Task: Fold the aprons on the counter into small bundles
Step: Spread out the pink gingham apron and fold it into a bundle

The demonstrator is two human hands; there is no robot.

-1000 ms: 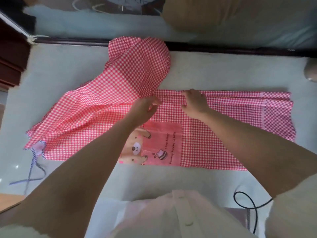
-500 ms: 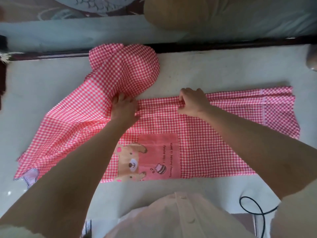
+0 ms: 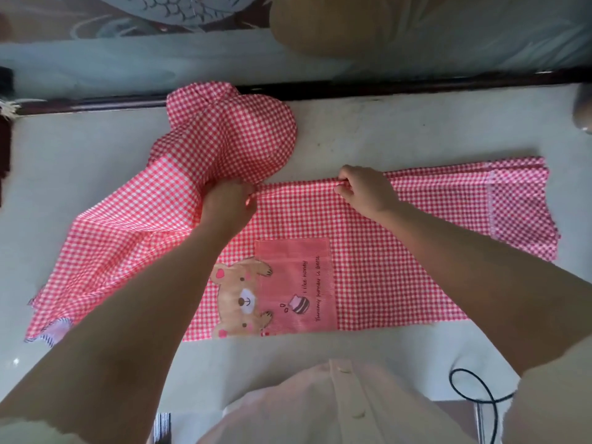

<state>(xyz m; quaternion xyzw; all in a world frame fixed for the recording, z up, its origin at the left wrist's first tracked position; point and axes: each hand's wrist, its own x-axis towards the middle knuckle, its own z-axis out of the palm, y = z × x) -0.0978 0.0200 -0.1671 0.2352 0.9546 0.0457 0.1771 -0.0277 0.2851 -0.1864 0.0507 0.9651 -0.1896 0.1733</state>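
Note:
A red-and-white checked apron lies spread across the pale counter, with a pink bear pocket facing up near me. Its left part bulges up in a rounded hump toward the back edge. My left hand grips the far edge of the apron at the foot of that hump. My right hand pinches the same far edge a little to the right, fingers curled over the fold. The apron's right end lies flat with a pale hem.
A dark ledge runs along the counter's back edge below a patterned wall. A black cable loops at the lower right. A striped tie end pokes out at the apron's lower left corner. A grey rounded object sits at the far right.
My left hand has moved left along the far edge and closed on the cloth. My right hand has curled down onto the fold. The camera view has shifted slightly.

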